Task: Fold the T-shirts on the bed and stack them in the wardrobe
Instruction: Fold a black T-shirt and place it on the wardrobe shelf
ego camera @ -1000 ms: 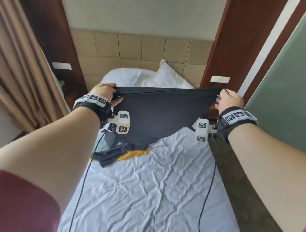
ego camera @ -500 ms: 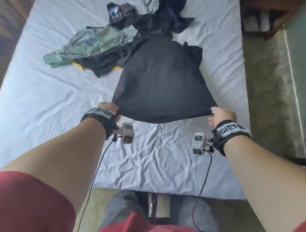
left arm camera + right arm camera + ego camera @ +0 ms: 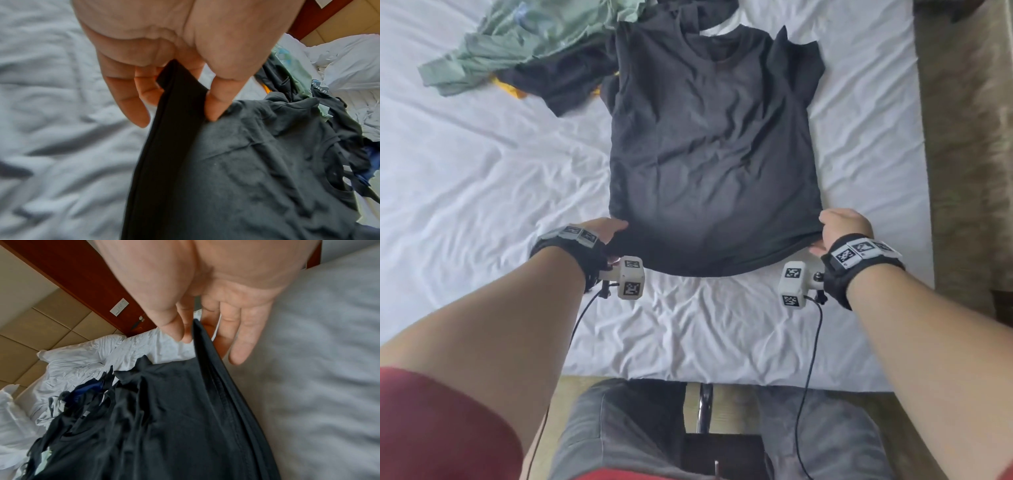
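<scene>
A dark grey T-shirt point(image 3: 709, 144) lies spread face up on the white bed point(image 3: 482, 164), collar at the far end, hem towards me. My left hand point(image 3: 604, 230) pinches the hem's left corner. In the left wrist view the hem of the dark grey T-shirt point(image 3: 236, 170) runs between thumb and fingers of my left hand point(image 3: 185, 91). My right hand point(image 3: 839, 228) pinches the right corner. The right wrist view shows the dark grey T-shirt point(image 3: 164, 418), its hem held between thumb and fingers of my right hand point(image 3: 195, 331).
A heap of other clothes lies at the far left of the bed: a pale green shirt point(image 3: 517, 44), a black garment point(image 3: 558, 78) and something yellow point(image 3: 510, 89) under it. Carpeted floor point(image 3: 969, 154) runs along the bed's right side. My knees are at the bed's foot.
The T-shirt, held up in the air a second ago, has been swung down and laid flat on the sheet. Both hands have come down to the bed with the hem corners.
</scene>
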### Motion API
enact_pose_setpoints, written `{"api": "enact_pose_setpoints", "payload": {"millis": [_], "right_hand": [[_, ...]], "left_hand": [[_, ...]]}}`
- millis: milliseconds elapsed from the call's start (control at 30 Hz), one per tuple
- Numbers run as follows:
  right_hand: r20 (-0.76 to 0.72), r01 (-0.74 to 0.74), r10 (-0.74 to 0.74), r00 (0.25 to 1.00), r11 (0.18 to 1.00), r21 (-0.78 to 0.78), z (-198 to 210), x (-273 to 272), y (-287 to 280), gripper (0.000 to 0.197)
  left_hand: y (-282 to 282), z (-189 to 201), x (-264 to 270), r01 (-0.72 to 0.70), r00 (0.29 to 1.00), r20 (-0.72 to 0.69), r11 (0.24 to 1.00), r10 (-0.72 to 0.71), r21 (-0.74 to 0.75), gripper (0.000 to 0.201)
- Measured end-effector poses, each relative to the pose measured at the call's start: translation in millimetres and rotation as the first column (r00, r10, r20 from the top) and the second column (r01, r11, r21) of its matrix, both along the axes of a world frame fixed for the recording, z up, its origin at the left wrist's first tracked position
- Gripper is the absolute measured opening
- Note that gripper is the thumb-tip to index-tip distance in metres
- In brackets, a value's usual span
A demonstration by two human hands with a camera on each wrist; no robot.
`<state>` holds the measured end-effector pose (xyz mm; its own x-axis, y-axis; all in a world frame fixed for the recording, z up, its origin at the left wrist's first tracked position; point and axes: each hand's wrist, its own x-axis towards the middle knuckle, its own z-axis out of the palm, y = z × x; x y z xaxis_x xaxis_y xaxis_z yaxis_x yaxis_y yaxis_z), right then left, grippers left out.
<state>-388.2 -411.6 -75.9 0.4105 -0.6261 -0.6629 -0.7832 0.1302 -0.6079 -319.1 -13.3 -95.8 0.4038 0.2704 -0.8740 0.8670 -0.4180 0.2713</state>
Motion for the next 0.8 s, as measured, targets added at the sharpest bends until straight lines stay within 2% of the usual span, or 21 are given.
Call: {"api": "enact_pose_setpoints", "payload": {"millis": [100,233,333,400,567,667,733,800], "right_hand": [[0.001,-0.043,0.043,0.999,0.999,0.009,-27,-9,6,0.023],[0.009,-0.066,0.066,0.998,0.998,0.017,-69,-20,12,0.028],[0.047,-0.06,0.059,0.997,0.998,0.023,-97,-30,10,0.033],[0.088,-0.075,0.077,0.993,0.997,-0.029,-111,-34,9,0.037],[0.169,-0.088,0.095,0.981,0.995,-0.054,-139,-43,2,0.04],[0.315,-0.019,0.021,0.949,1.0,-0.009,-152,-57,-3,0.041],[0.414,0.033,-0.033,0.91,0.999,0.008,-150,-75,-1,0.045],[0.429,0.048,-0.049,0.902,0.999,0.014,-146,-101,1,0.048]], "left_hand": [[-5,-14,-4,-0.144,0.989,0.003,0.985,0.145,-0.093,0.057],[-5,-54,-22,-0.186,0.982,0.006,0.979,0.187,-0.087,0.063],[-9,-71,-25,-0.189,0.98,0.049,0.98,0.192,-0.063,0.053],[-14,-72,-25,-0.177,0.977,0.097,0.977,0.189,-0.121,0.047],[6,-83,-25,-0.012,0.991,0.123,0.962,0.047,-0.271,0.041],[7,-87,-42,0.083,0.972,0.229,0.98,-0.04,-0.179,0.019],[6,-90,-61,0.066,0.932,0.363,0.991,-0.021,-0.113,0.014],[11,-91,-86,-0.003,0.908,0.412,0.984,0.076,-0.176,0.014]]}}
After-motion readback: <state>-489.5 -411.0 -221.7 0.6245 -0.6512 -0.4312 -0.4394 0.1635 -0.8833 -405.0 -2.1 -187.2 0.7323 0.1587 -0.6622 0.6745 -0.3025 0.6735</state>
